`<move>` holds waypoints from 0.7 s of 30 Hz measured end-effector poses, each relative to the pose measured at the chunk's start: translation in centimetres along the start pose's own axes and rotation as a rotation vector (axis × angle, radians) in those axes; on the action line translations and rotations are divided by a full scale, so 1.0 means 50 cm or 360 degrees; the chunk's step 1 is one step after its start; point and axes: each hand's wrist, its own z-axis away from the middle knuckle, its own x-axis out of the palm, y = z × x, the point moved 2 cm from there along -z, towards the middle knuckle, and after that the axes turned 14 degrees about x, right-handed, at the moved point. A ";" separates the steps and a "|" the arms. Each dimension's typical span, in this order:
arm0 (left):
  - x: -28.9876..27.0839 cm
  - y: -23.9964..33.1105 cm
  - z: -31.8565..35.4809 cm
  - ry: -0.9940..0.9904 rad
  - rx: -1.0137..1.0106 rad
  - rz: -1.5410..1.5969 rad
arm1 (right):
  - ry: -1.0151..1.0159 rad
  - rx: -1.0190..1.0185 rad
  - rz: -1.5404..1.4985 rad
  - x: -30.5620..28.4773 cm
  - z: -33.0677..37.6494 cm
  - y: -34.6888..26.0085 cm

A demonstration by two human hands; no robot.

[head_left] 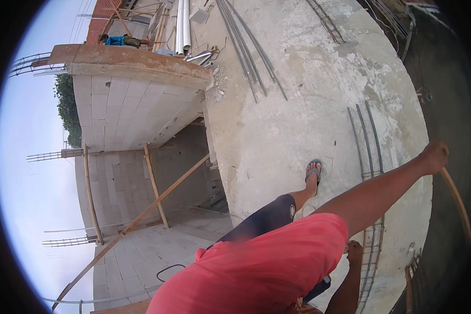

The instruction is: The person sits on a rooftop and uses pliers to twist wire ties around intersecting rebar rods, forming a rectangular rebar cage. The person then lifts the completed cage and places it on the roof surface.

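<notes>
My left arm stretches out from a red sleeve, past the slab's right edge. My left hand [434,157] is closed in a fist at the top end of a wooden stick [458,204], which looks gripped and runs down from the fist. Nearer to my body, my right hand [355,252] is bent and closed beside the red shirt [256,256]. Whatever it holds, if anything, is hidden. Beneath that hand lies a long rebar cage [372,240] on the concrete slab [282,141]. My sandalled foot [313,170] stands on the slab.
The slab drops off on the left, beside a block wall [125,110] and a slanting timber brace [157,204]. Loose steel bars [248,49] and white pipes [183,26] lie farther off. Another person in blue [115,41] is at the upper left. A darker grey surface [445,115] borders the right edge.
</notes>
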 end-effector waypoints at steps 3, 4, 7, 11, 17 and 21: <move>0.027 0.322 -0.191 -0.0053 0.0401 -0.0238 | -0.0313 0.0035 -0.0703 -0.025 0.183 -0.276; -0.061 0.448 -0.234 -0.0122 0.0473 -0.0288 | -0.0393 0.0086 -0.1097 -0.050 0.216 -0.305; -0.456 0.724 -0.251 -0.0073 0.0481 -0.0480 | 0.0066 0.0272 -0.0244 -0.135 0.322 -0.417; -0.933 0.806 -0.154 0.0547 0.0828 -0.0623 | 0.0277 0.0570 0.0159 -0.180 0.376 -0.485; -1.539 0.673 0.020 0.0540 -0.0006 -0.0899 | 0.0067 0.1127 0.0417 -0.054 0.340 -0.716; -1.920 0.607 0.209 0.1219 -0.0289 -0.1118 | -0.0020 0.1064 0.0643 -0.022 0.228 -1.040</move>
